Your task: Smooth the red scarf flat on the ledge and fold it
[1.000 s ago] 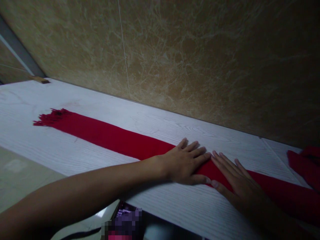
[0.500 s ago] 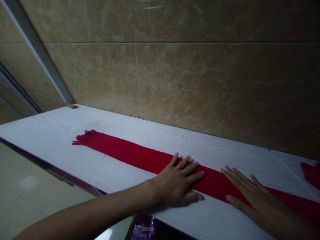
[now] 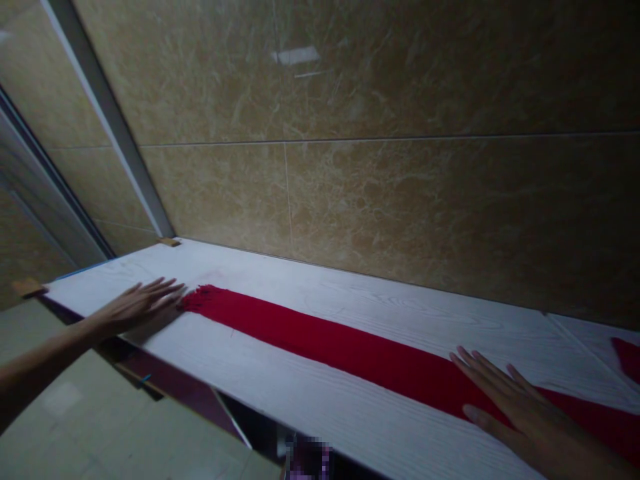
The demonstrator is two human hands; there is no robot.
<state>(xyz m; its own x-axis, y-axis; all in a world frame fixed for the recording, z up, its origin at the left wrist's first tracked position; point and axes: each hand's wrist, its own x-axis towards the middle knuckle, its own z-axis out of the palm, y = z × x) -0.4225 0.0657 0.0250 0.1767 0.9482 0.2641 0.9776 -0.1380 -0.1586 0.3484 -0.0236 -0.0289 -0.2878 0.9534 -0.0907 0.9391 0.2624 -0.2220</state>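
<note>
Left hand (image 3: 135, 307) moved left, hands (image 3: 523, 408) spread, red scarf (image 3: 345, 350) stretched sideways, fringe (image 3: 199, 300) pointing left.

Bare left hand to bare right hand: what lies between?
In the head view, a long red fringed cloth strip lies flat on the white wood-grain tabletop between left hand and right hand.

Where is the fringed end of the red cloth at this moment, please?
In the head view, the fringed end lies left of centre on the white tabletop, close by the left hand; whether they touch is unclear.
</note>
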